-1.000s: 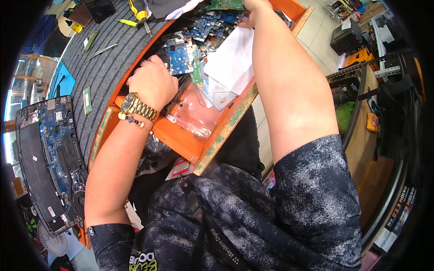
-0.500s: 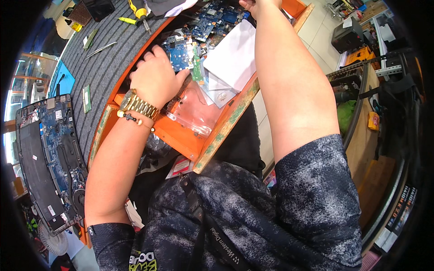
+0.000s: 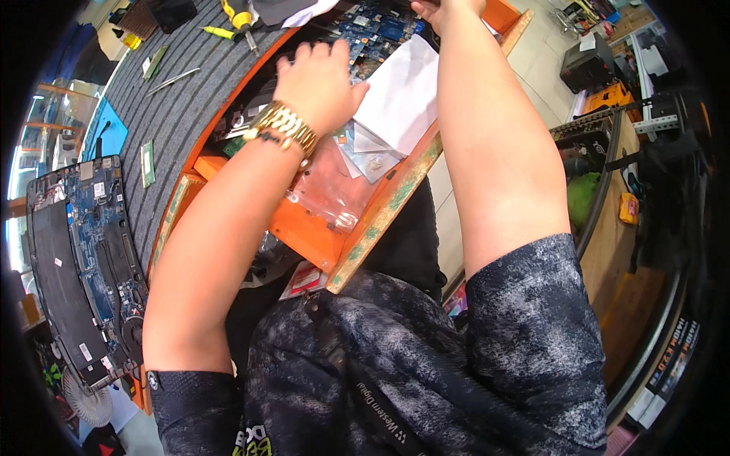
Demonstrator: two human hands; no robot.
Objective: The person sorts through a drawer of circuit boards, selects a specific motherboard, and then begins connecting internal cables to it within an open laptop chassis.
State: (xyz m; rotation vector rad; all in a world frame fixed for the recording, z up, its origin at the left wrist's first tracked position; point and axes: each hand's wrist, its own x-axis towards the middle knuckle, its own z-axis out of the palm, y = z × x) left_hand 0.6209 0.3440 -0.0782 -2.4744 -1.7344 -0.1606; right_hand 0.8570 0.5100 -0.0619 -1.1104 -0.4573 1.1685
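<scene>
The blue printed circuit board point(image 3: 378, 24) lies inside the open orange drawer point(image 3: 304, 228), at its far end, partly covered by a white sheet of paper point(image 3: 399, 95). The left hand point(image 3: 323, 80), wearing a gold metal wristwatch point(image 3: 283, 127), rests palm down in the drawer with its fingers spread and extended toward the near edge of the board; it grips nothing that can be seen. The right hand point(image 3: 449, 7) reaches to the far side of the board at the top edge of the view, and the frame cuts it off, so it cannot be told whether it is open or closed. By its look, the board is light, stiff and thin, and its soldered components and edge connectors are fragile; it is best taken by two opposite bare edges, not by the component faces, and lifted flat without bending. Nearer the body, clear plastic bags point(image 3: 338, 186) holding small parts lie on the drawer floor, likely slippery and soft. Left of the drawer, a grey ribbed mat point(image 3: 171, 106) carries a yellow-handled screwdriver point(image 3: 236, 17) and a small green memory module point(image 3: 147, 163). Well apart, at the far left, an opened laptop chassis point(image 3: 80, 258) lies with its internals exposed.
</scene>
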